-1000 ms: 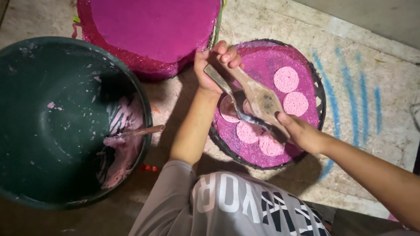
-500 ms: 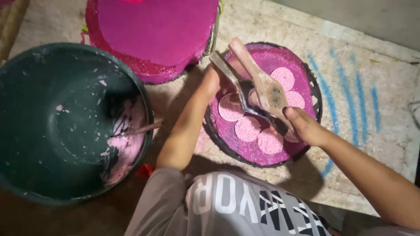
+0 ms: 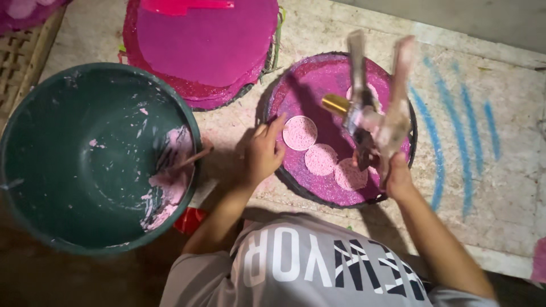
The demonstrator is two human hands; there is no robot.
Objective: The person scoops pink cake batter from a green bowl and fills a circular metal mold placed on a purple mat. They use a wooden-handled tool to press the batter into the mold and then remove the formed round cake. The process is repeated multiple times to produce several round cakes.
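Tongs in right hand

Light is dim and warm, falling from above onto the pale floor, while the lower left corner sinks into darkness. The raised tongs smear with motion blur. The green basin interior stays shadowed; colours look oversaturated.

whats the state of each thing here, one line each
left hand: fingers on the pink-covered round tray's rim
right hand: gripping the long-handled hinged metal press, handles spread
pale pink dough discs: flat on tray
dark green plastic basin: nearly empty, pink dough smeared inside
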